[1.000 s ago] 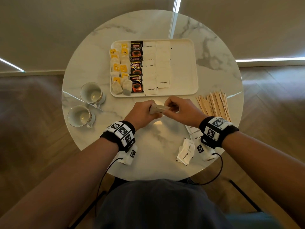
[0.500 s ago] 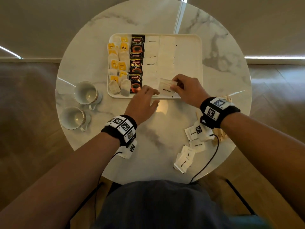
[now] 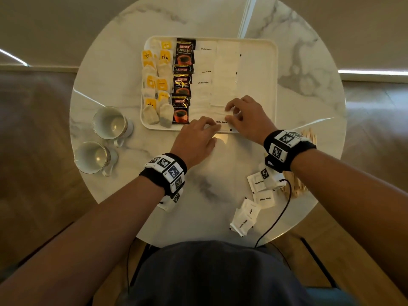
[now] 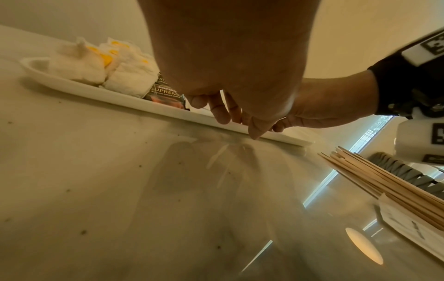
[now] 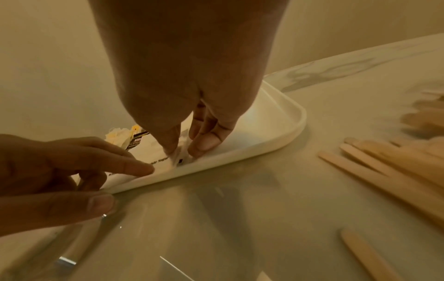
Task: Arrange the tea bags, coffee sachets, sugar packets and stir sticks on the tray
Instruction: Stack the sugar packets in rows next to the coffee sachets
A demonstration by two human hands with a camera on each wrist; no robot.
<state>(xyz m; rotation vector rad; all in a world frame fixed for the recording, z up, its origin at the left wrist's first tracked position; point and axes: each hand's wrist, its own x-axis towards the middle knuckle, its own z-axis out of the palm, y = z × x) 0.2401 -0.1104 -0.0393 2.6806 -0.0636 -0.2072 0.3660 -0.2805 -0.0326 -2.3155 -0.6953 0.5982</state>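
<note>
The right hand (image 3: 247, 117) pinches a sugar packet (image 3: 221, 123) at its end, setting it into the tray (image 3: 273, 85) by the near rim to close the second sugar column; the left hand (image 3: 195, 139), fingers straight, steadies its other end; stir sticks (image 4: 384, 182) wait on the table

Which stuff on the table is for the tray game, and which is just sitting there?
For the job:
tray
tea bags
coffee sachets
sugar packet held down by the left hand and right hand
loose sugar packets
stir sticks

Just lying about:
two cups
</note>
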